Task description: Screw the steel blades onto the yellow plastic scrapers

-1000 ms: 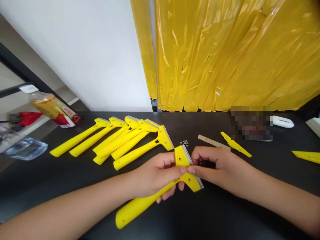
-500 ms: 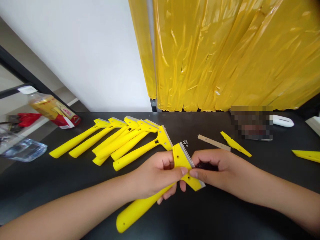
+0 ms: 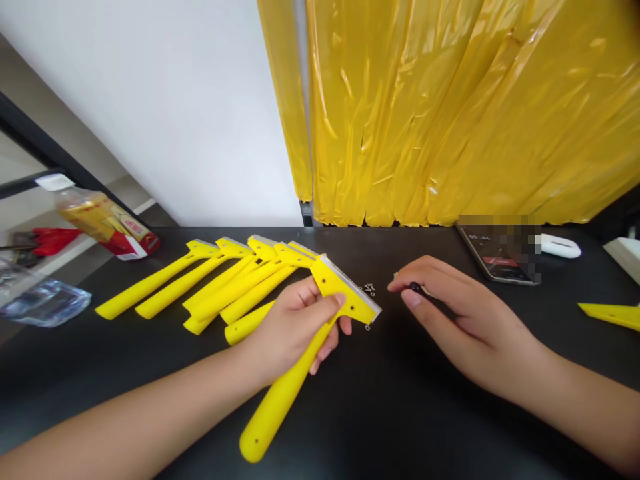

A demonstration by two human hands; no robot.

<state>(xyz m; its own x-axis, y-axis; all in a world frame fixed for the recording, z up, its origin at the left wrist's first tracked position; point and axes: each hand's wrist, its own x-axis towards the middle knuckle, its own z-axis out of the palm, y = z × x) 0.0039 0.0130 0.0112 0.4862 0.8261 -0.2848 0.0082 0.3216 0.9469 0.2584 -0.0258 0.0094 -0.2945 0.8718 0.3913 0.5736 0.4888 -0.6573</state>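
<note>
My left hand [image 3: 305, 333] grips a yellow scraper [image 3: 285, 400] just below its head, thumb on the front. A metal strip runs along the head's upper right edge, and two holes show in its face. My right hand [image 3: 450, 307], apart from the scraper, pinches a small dark object [image 3: 415, 287]; most of it is hidden in the fingers. Between the hands, several tiny screws or nuts [image 3: 369, 289] lie on the black table [image 3: 380, 413]. To the left lie several similar yellow scrapers [image 3: 170, 287], some overlapping.
At the far left stands a tilted drink bottle [image 3: 107, 220] near a clear plastic piece [image 3: 45, 300] and a red item [image 3: 55, 241]. A phone [image 3: 500, 257] and a white object [image 3: 561, 246] lie at the back right. Another yellow piece [image 3: 607, 313] is at the right edge.
My right hand has left the scraper head and moved up and right, now covering the loose metal strip and yellow piece. My left hand has shifted the scraper left and up, turning its head.
</note>
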